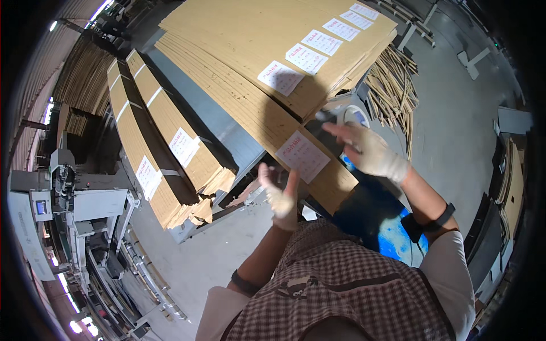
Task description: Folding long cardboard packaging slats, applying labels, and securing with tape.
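My left hand [278,193], in a pale fingerless glove, is open, thumb and fingers apart, beside the near end of a long cardboard strip stack [227,77]. A white printed label [302,156] lies on that stack, between my hands. My right hand [367,150], gloved the same way, hovers right of the label with its fingers stretched out and somewhat blurred. Just behind it sits a round white and blue thing [357,115], partly hidden. Beyond is a wide stack of cardboard sheets [239,28] with a row of labels [280,78] along its near right side.
Two strapped cardboard bundles [162,113], each bearing a label, lie at the left on the grey table [199,113]. Loose cardboard strips [392,85] are heaped at the right. A blue-topped surface [369,213] is close to my body. Machinery [91,204] stands far left.
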{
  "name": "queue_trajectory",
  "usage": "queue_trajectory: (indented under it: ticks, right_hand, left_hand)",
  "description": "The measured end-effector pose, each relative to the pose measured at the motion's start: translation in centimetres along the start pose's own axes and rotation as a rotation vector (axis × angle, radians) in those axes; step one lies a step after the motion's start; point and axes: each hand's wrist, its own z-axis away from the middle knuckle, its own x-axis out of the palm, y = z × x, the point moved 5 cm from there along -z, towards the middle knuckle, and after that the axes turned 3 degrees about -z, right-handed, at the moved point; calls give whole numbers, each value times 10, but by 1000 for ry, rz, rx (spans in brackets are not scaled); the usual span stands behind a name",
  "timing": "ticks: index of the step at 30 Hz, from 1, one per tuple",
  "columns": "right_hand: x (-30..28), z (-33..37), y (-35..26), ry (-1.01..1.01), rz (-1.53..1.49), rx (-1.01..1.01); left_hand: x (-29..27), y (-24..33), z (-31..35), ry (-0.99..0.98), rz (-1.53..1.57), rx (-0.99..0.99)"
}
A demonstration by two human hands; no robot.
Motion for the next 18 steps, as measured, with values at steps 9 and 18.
queue_trajectory:
  ticks: [9,18]
  right_hand:
    - [10,-31,-59,-405,13,-308]
    - [119,-37,247,-330,-152,48]
  left_hand:
    - [-15,47,50,-487,167,-143]
    - [-14,-94,-31,-637,-173,-13]
